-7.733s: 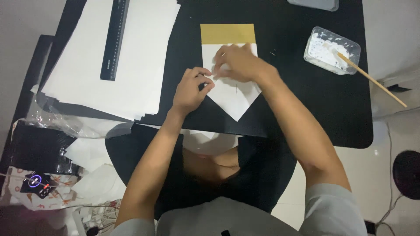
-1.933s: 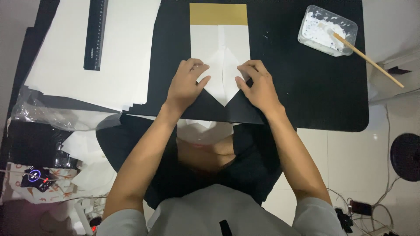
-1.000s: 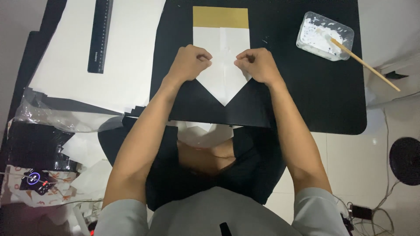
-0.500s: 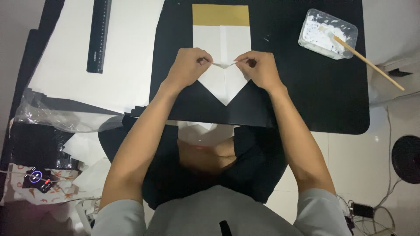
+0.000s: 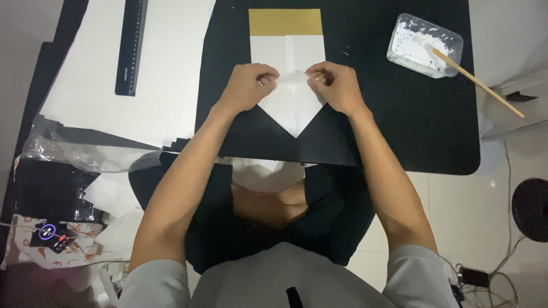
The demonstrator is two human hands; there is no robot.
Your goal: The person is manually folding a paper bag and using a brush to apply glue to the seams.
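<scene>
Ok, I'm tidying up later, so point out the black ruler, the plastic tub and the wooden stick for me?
black ruler (image 5: 131, 48), head view, middle of its length.
plastic tub (image 5: 451, 39), head view, right rim.
wooden stick (image 5: 485, 89), head view, bare shaft outside the tub.

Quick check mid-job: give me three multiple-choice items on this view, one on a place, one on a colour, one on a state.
1. Where is the black ruler?
A. on the white sheets at left
B. in the tub
C. under the hands

2. What colour is the band at the far end of the folded paper?
A. red
B. gold
C. blue

3. How is the wooden stick?
A. flat on the floor
B. held in a hand
C. one end resting in the plastic tub

A: it lies on the white sheets.
B: the band is gold.
C: neither the left hand nor the right hand touches it.
</scene>
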